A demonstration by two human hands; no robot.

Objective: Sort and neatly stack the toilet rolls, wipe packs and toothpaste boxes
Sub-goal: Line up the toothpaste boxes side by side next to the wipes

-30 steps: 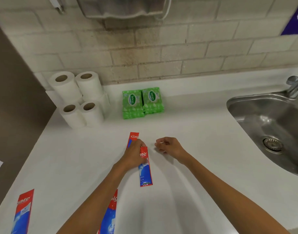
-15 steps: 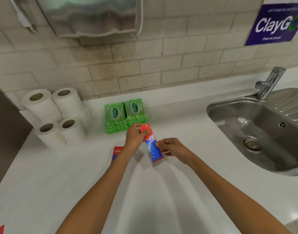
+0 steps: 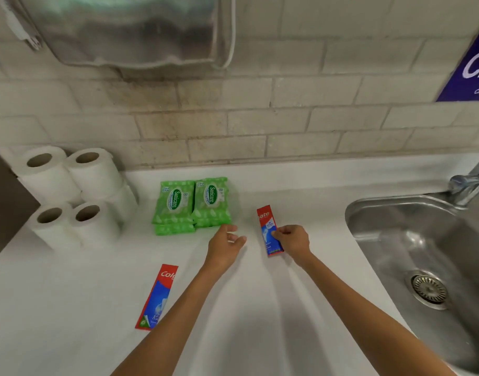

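Note:
My right hand (image 3: 294, 240) grips a red and blue toothpaste box (image 3: 268, 229) that lies lengthwise on the white counter (image 3: 70, 308), right of the wipe packs. My left hand (image 3: 226, 244) hovers open and empty just in front of the green wipe packs (image 3: 190, 204), which sit in two short stacks near the wall. White toilet rolls (image 3: 70, 194) are stacked upright at the back left corner. A second toothpaste box (image 3: 158, 295) lies flat on the counter to the left of my left forearm.
A steel sink (image 3: 423, 253) with a drain and tap (image 3: 471, 180) fills the right side. A metal dispenser (image 3: 129, 28) hangs on the tiled wall above. A purple sign (image 3: 471, 69) is at the upper right. The counter's left edge drops off beside the rolls.
The toothpaste box passed from my left hand to my right hand, then moved right and down onto the counter. My left hand let go and opened. The camera tilted up.

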